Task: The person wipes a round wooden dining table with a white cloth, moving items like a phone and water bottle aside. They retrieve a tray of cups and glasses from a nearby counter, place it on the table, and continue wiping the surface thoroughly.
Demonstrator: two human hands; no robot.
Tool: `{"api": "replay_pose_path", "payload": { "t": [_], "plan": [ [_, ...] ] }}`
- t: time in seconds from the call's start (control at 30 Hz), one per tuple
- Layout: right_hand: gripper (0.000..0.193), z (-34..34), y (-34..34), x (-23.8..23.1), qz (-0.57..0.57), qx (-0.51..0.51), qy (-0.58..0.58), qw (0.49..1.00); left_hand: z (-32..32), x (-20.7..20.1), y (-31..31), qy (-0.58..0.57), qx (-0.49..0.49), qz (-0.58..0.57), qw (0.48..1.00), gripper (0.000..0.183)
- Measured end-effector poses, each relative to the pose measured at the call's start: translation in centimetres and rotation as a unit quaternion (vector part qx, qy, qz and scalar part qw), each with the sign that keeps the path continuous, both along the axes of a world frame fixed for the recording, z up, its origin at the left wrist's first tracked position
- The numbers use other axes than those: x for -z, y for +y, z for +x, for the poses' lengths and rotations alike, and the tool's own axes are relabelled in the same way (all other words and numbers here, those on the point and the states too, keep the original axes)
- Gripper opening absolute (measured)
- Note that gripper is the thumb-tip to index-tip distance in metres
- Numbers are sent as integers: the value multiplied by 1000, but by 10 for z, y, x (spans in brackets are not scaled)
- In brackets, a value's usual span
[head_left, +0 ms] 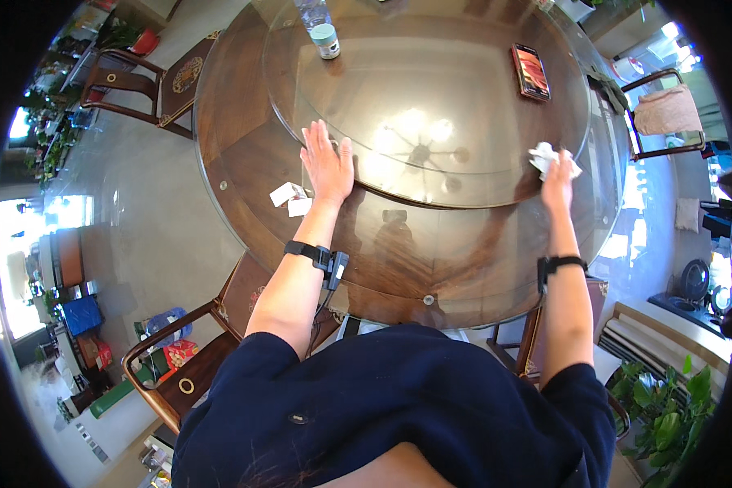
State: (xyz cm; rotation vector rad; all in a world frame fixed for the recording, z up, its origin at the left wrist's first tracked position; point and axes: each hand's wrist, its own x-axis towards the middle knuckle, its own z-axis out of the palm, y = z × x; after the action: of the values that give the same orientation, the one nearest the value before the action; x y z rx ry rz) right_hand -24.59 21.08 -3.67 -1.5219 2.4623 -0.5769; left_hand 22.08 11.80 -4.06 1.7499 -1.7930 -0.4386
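Note:
My left hand (329,167) lies with its fingers stretched out at the left edge of the round glass turntable (464,199), holding nothing. Under the fingers of my right hand (557,185) is a crumpled white tissue (543,158), at the turntable's right edge. The turntable rests on a larger round brown wooden table (244,134) with a glass top. Just left of my left wrist, a few small white folded pieces (286,193) sit on the tabletop; whether they are paper or card I cannot tell.
A small jar with a pale green lid (325,41) and a clear plastic bottle (311,12) stand far left on the turntable. A phone (531,71) with a lit screen lies far right. Wooden chairs (134,85) surround the table. Potted plants (667,419) are at the lower right.

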Motion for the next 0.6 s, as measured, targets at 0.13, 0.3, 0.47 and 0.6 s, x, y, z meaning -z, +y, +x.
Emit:
{"api": "replay_pose_path", "payload": {
  "t": [0.13, 0.3, 0.47, 0.6],
  "plan": [
    [52, 100, -11, 8, -17, 20, 166, 986, -41, -1, 18, -99, 46, 10, 994, 74],
    [55, 236, 50, -16, 4, -255, 69, 964, -64, -1, 19, -146, -26, 30, 989, 71],
    [55, 162, 37, -30, 64, -305, 92, 946, -53, -1, 14, -152, -6, 17, 988, 70],
    [55, 54, -4, -20, 127, -135, 207, 961, -54, -1, 17, -161, -5, 9, 987, 70]
  ]
}}
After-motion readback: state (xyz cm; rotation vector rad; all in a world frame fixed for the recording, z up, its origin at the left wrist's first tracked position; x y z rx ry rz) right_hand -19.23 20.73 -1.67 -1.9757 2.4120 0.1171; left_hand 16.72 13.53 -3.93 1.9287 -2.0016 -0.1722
